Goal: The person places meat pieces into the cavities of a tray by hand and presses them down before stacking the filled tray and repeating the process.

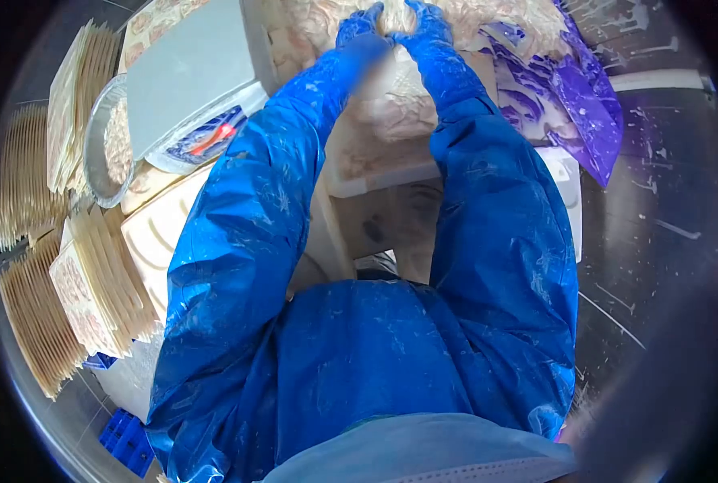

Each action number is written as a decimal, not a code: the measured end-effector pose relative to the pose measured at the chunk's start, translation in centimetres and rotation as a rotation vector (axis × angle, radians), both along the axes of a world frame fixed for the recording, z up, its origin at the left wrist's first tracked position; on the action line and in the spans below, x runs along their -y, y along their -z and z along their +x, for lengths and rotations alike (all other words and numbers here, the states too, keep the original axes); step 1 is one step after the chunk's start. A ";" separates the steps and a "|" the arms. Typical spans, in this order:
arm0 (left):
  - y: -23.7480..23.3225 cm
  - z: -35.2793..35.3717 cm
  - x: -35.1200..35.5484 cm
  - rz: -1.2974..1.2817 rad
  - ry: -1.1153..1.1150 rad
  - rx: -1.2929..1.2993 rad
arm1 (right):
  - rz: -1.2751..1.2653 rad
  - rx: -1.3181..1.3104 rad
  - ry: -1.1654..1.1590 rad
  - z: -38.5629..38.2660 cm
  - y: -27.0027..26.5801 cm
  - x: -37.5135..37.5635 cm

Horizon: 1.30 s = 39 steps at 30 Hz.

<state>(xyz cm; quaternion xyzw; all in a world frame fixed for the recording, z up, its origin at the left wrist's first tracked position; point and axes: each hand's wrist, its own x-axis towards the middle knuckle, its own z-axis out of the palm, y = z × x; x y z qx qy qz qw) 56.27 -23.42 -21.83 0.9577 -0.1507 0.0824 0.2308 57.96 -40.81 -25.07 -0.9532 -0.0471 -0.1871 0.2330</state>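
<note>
Both my hands wear blue gloves smeared with pale residue and reach to the top of the head view. My left hand (357, 34) rests on a heap of pale, wet raw meat (387, 92), its fingers stretched forward; a blurred smudge covers part of its wrist. Beside it on the same heap is my right hand (425, 26), fingers extended, its thumb close to the left thumb. Nothing shows gripped in either hand. The meat lies in a white tub (383, 181) whose near rim is between my forearms.
A torn purple plastic bag (588, 121) lies right of the meat. To the left stand a grey box (194, 72), a metal bowl (101, 181) holding minced-looking meat, and several stacks of thin trays (28, 173). A blue crate (125, 443) is at the lower left. The dark floor (657, 233) has white splashes.
</note>
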 end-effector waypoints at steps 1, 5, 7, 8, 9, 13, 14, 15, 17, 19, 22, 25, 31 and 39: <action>-0.4 0.3 0.5 0.030 -0.003 0.040 | -0.003 -0.004 0.010 0.3 0.3 -0.3; -0.7 0.1 0.6 0.020 -0.008 -0.021 | 0.042 -0.036 -0.041 -2.6 -3.3 -1.8; -1.3 -1.4 0.3 -0.204 0.050 -0.133 | 0.219 -0.091 -0.097 -4.1 -3.5 -2.4; -0.8 -2.5 0.3 -0.360 0.156 -0.190 | 0.216 -0.089 -0.104 -5.2 -3.5 -2.7; 2.6 -3.5 0.2 -0.506 0.248 -0.183 | 0.263 -0.161 -0.051 -6.8 -3.7 -2.8; -2.4 -12.4 1.1 -0.646 0.113 -0.471 | 0.613 -0.139 -0.063 -14.3 -3.6 -2.7; -0.5 -13.2 1.3 -0.855 0.181 -0.505 | 0.712 -0.108 -0.087 -16.2 -4.0 -2.6; -1.9 -14.6 1.2 -0.791 0.106 -0.571 | 1.002 -0.237 -0.108 -17.7 -4.7 -2.7; -6.5 -19.1 0.4 -1.046 0.036 -0.743 | 1.284 -0.383 -0.139 -20.4 -6.1 -3.0; -7.8 -21.2 -1.7 -1.082 0.042 -0.697 | 1.213 -0.339 -0.221 -22.4 -8.7 -4.1; -12.1 -25.8 -6.0 -1.177 0.088 -0.571 | 1.138 -0.273 -0.341 -25.3 -14.8 -8.3; -14.9 -30.4 -12.7 -1.147 0.068 -0.366 | 1.090 -0.230 -0.421 -29.7 -20.7 -14.7; -16.6 -42.9 -31.3 -0.532 -0.134 -0.551 | 0.773 -0.440 -0.900 -35.7 -17.8 -20.4; -11.4 -44.5 -31.5 -0.259 -0.048 0.116 | 0.223 -0.125 -0.778 -38.1 -13.2 -26.5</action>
